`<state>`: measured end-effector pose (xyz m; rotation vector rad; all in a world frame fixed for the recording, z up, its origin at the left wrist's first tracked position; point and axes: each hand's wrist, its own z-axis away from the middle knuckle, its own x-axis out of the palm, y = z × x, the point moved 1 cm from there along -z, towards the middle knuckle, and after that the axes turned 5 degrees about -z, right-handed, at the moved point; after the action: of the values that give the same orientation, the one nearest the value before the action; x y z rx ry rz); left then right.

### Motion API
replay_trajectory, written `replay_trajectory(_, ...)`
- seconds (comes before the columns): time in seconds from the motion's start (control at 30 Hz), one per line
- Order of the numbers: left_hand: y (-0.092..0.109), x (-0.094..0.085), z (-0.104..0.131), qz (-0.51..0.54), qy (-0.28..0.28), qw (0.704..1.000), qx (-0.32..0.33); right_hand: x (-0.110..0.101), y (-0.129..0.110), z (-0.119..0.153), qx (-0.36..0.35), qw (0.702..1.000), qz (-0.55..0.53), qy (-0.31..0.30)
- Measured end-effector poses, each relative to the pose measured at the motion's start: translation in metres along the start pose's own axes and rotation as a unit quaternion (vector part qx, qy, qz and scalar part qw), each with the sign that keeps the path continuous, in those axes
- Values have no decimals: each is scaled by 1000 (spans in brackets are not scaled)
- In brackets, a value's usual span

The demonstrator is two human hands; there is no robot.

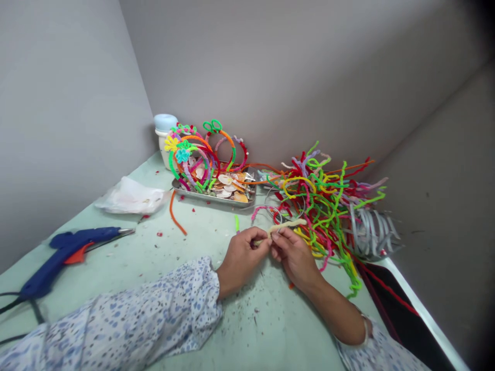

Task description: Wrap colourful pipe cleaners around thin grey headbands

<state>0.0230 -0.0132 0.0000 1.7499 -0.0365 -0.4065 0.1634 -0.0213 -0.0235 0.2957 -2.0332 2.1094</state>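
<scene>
A cream pipe cleaner [288, 225] is pinched between my two hands above the middle of the table. My left hand [243, 257] is closed on it, thumb and fingertips pressed together. Close beside it, my right hand [297, 257] also grips the pipe cleaner with its fingertips, and the free end sticks out to the upper right. The fingers hide part of the held strand. Just beyond the hands lie a pink twisted pipe cleaner [260, 208] and a short green piece [237, 223].
A blue glue gun [65, 252] lies at left, near a white plastic bag [131, 198]. Behind, a metal tray [211, 197] holds discs and decorated headbands [234, 149], with a white jar [164, 141] beside it. Tangled colourful pipe cleaners [328, 201] and silvery bands [373, 232] lie at right.
</scene>
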Motion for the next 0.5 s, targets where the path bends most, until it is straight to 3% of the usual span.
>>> replay_trajectory(0.5, 1, 0, 1, 31, -11, 999, 30, -1, 2, -2, 16, 1000, 20, -12)
